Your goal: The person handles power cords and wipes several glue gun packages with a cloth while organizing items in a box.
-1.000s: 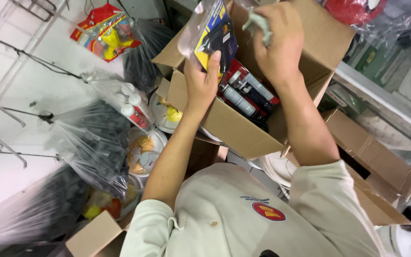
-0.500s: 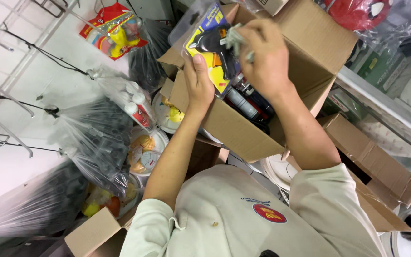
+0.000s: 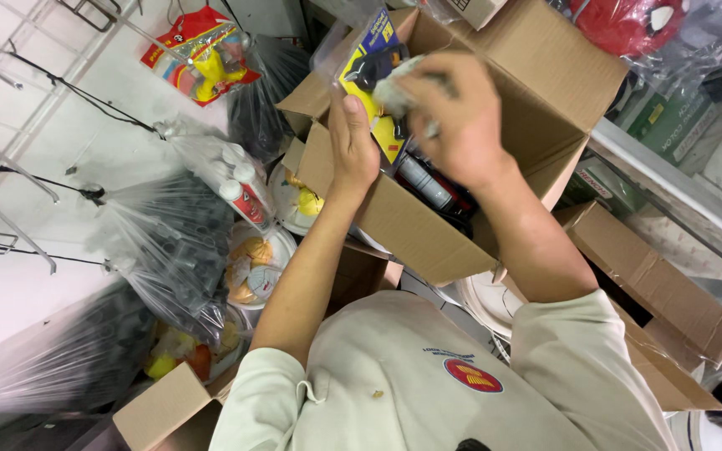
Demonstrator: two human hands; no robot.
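My left hand (image 3: 353,142) grips a toy pack (image 3: 371,58) in clear plastic with a yellow and blue card, held above an open cardboard box (image 3: 428,225). My right hand (image 3: 453,117) closes on a pale crumpled piece of wrapping (image 3: 394,88) at the front of that pack. Inside the box lie more packaged toys, red, black and silver (image 3: 432,188). Part of the pack is hidden behind my right hand.
Clear plastic bags of toys (image 3: 173,250) hang at the left, with a red and yellow toy bag (image 3: 202,54) above. Round toy packs (image 3: 256,267) sit beneath the box. More cardboard boxes (image 3: 653,284) stand at the right, a small one (image 3: 160,409) at bottom left. A red mask (image 3: 628,25) is top right.
Both hands and the toy pack have shifted left and slightly down over the box. My right hand has moved from beside the pack onto its front.
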